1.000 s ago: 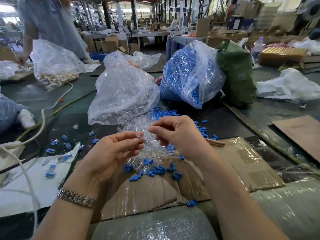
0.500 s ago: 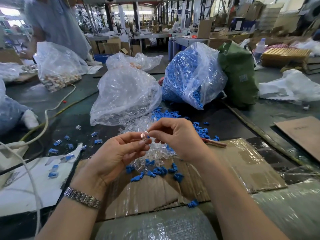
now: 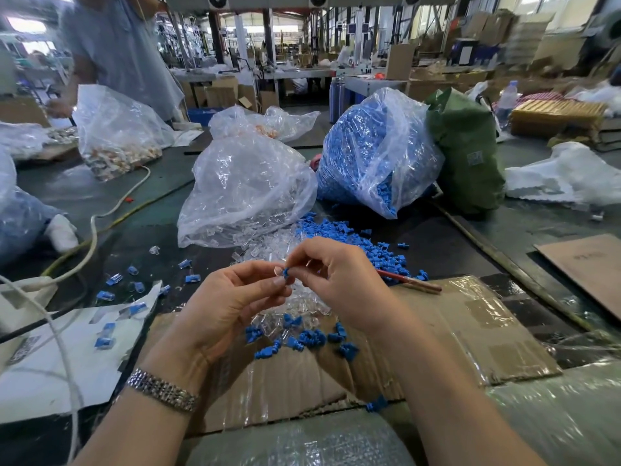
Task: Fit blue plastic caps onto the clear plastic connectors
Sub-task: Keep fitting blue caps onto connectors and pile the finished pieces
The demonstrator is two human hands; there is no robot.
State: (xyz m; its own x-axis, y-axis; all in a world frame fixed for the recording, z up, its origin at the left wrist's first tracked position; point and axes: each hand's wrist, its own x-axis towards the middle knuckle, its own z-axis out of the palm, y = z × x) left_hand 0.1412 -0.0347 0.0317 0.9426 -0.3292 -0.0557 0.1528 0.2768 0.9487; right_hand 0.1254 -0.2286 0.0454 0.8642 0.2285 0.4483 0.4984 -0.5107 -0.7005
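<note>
Where half a second ago only a clear connector (image 3: 278, 271) showed between the fingertips, a blue cap (image 3: 286, 273) now meets it at frame centre, left hand (image 3: 232, 307) pinching connector, right hand (image 3: 339, 284) pinching cap: fitting under way.

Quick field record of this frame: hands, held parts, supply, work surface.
left hand: pinches clear connector
right hand: pinches blue cap against the connector
cap seated: cannot tell
cap supply: bag of blue caps, loose caps spilled
connector supply: clear bag
surface: cardboard sheet
</note>
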